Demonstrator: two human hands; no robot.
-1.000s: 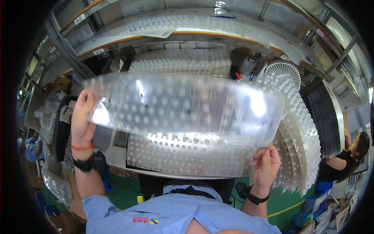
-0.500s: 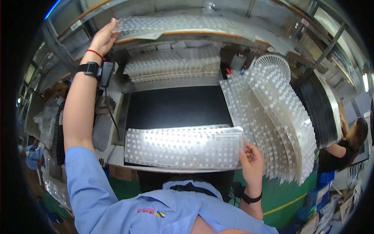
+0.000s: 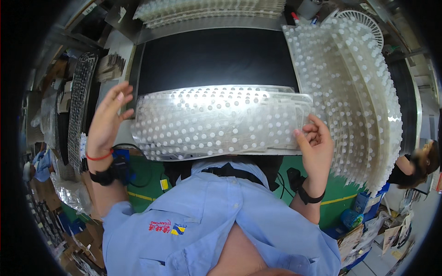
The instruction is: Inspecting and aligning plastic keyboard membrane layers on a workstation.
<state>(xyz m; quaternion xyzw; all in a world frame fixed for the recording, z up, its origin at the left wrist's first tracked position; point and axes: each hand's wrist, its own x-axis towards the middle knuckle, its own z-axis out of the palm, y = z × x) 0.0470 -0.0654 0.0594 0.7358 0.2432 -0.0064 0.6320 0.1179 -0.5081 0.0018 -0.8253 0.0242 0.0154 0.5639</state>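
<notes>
Clear plastic sheets (image 3: 202,131) covered in round whitish dots lie stacked across the near side of the black work mat, long sides running left to right. At their left end my left hand (image 3: 108,117) is raised just off the edge, fingers spread, holding nothing. My right hand (image 3: 317,145) is at the right end, its thumb over the sheets' edge and its fingers curled around it. Exactly how many sheets it grips is hidden. The black mat (image 3: 214,57) shows beyond the sheets.
A large fanned pile of dotted sheets (image 3: 354,87) stands on the right, beside a white fan (image 3: 363,23). Another stack (image 3: 212,11) sits at the back. Markers (image 3: 295,17) and a grey canister (image 3: 309,8) are at the back right. At far right is another person (image 3: 414,165).
My left hand has come down from the shelf at the far left to the left end of the sheets and is free. My right hand stays at their right end. The view has tilted downward.
</notes>
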